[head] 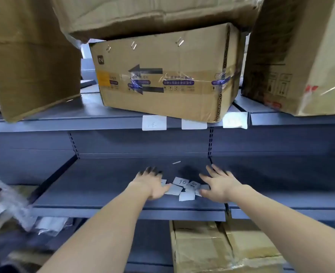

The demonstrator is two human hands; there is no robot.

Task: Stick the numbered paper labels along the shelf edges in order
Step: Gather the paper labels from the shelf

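Open bay between the upper grey metal shelf (64,123) and the lower grey metal shelf (103,186): free across its width. On the lower deck, only loose white paper slips (182,189) lie between both hands. The taped brown cardboard box (162,79) overhangs the upper edge, partly covering one stuck white label (194,125).

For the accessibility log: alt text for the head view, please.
Both hands, left hand and right hand, reach flat over loose paper labels on a grey shelf. Three labels already line the upper shelf edge below cardboard boxes.
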